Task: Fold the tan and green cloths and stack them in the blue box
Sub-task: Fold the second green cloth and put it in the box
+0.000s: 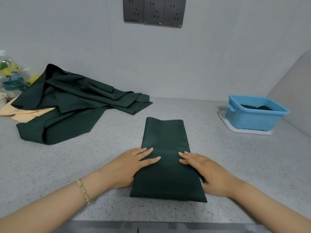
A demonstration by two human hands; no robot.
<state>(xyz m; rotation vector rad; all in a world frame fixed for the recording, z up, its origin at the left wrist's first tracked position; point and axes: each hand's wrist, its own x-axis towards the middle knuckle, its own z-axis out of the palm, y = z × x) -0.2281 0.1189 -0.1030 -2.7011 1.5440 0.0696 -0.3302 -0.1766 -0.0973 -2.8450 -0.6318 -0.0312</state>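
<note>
Sitting at the far right of the speckled counter (235, 165): blue box (255, 118), upright, on a white tray (235, 127), close to the back wall. Inside it is dark green cloth (257, 107), lying below the rim; I can't tell how many pieces or how neatly they're folded. No tan is visible in the box.

Folded green cloth (166, 140) lies flat at centre, a long narrow strip running away from the person, well apart from the box.

Left hand (133, 163): palm down on the strip's left edge, fingers straight and spread across the fabric, pressing rather than gripping. Thumb hidden. Beaded bracelet (83, 190) on that wrist.

Right hand (207, 172): mirrored on the right edge, fingers straight and flat on the cloth, fingertips pointing at the left hand's with a gap between them. Thumb hidden as well.

Unfolded pile of green cloths (67, 101) sits far left, partly over a tan cloth (21, 113) that sticks out at its left side. Plastic bottle (8, 73) behind the pile at the frame edge. Triple wall socket (154, 12) above.
</note>
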